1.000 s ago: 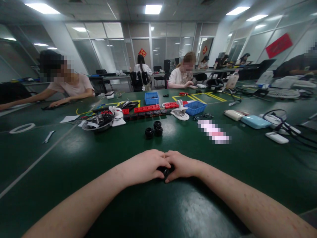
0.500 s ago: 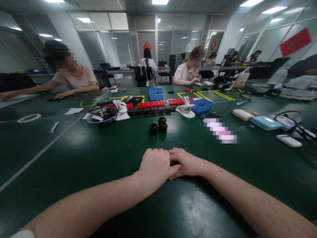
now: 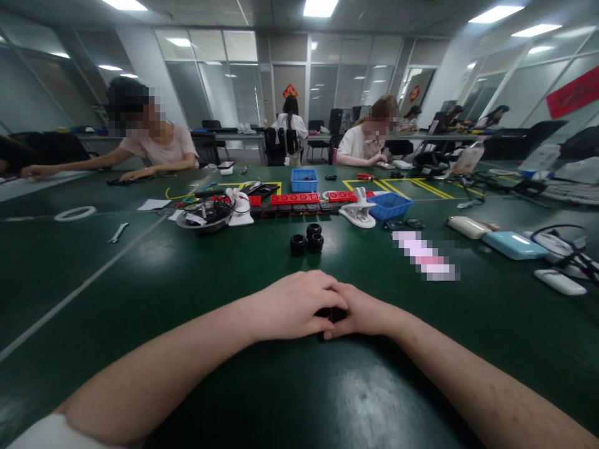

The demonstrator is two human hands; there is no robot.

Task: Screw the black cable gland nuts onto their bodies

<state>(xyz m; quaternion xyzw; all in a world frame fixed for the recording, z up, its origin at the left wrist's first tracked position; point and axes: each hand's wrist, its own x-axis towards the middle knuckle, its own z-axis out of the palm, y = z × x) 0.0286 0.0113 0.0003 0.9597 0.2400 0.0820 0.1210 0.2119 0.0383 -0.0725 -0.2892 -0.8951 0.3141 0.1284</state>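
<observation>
My left hand [image 3: 297,305] and my right hand [image 3: 361,310] meet low over the green table [image 3: 224,280], fingers curled and overlapping. Between them a small dark thing [image 3: 332,313] shows through the gap; its kind is hidden by the fingers. Both hands are closed around it. Just beyond, three black round ribbed parts [image 3: 298,244] stand in a tight group, apart from my hands.
Red strips [image 3: 294,199] lie across the table beyond, between two white clamp-like stands [image 3: 358,211]. Two blue bins [image 3: 304,180], a metal bowl [image 3: 206,224], a wrench [image 3: 118,232] and a light-blue case [image 3: 513,244] lie around. Co-workers [image 3: 159,146] sit opposite.
My left hand has turned, its fingers now reaching over onto the right hand, with thumb and fingers spread around the gap. The view has shifted slightly, moving the scene to the right.
</observation>
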